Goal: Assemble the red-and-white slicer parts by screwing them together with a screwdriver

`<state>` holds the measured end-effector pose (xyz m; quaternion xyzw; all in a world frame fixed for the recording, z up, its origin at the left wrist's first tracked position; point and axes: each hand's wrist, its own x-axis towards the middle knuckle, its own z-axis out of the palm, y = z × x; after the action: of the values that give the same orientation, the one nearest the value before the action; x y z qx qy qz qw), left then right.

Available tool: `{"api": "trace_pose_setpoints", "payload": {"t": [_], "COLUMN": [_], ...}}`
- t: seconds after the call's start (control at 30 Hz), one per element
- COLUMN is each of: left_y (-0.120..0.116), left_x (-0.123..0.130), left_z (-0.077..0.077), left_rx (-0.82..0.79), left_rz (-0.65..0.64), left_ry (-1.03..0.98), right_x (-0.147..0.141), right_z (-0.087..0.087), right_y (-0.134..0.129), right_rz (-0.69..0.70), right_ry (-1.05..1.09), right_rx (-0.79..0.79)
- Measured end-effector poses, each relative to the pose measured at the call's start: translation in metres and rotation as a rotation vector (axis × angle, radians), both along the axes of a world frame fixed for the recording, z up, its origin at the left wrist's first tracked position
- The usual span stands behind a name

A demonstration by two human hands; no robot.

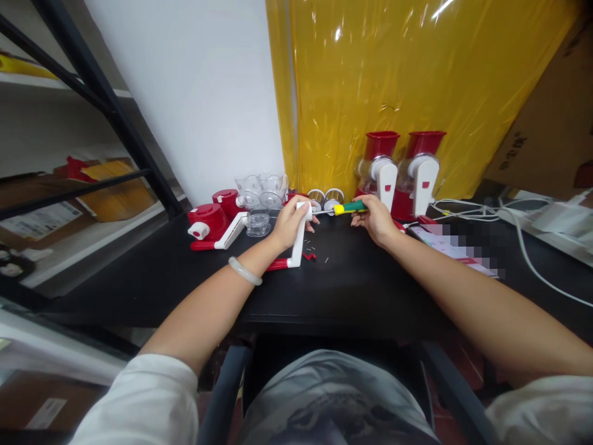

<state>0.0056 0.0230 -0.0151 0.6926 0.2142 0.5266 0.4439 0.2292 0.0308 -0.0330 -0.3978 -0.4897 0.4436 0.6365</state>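
Your screwdriver handle (351,207) is green and yellow; your crank (299,238) is white with a red grip (278,264). Your bangle (244,271) is milky white, your sleeves (143,395) white, your shirt (336,395) pale with a dark grey print. Your desk (333,296) is black. From your seat, the housings (210,221) at ten o'clock are red, the panel (199,86) at eleven white, the sheet (343,93) at twelve yellow, and the grinders (386,179) at one red and white.
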Motion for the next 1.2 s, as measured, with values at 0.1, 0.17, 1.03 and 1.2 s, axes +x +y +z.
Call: {"api": "trace_pose_setpoints", "payload": {"t": [0.1, 0.17, 1.03, 1.2], "left_y": [-0.0005, -0.0007, 0.0005, 0.0009], "left_x": [0.0003, 0.0005, -0.0001, 0.0001], "left_z": [0.0002, 0.0004, 0.0005, 0.0006], "left_rx": [-0.003, -0.001, 0.001, -0.011], "left_rz": [-0.002, -0.002, 0.004, 0.021], "left_ry": [-0.003, -0.001, -0.003, -0.005], "right_x": [-0.0005, -0.0004, 0.0011, 0.0007], "right_z": [0.0016, 0.0014, 0.0006, 0.0015], "right_y": [-0.0019, -0.0022, -0.0009, -0.0028], "right_rz": [-0.002, -0.003, 0.023, 0.039], "right_ry": [0.003, -0.001, -0.004, 0.004], "right_rx": [-0.016, -0.009, -0.006, 0.004]}}
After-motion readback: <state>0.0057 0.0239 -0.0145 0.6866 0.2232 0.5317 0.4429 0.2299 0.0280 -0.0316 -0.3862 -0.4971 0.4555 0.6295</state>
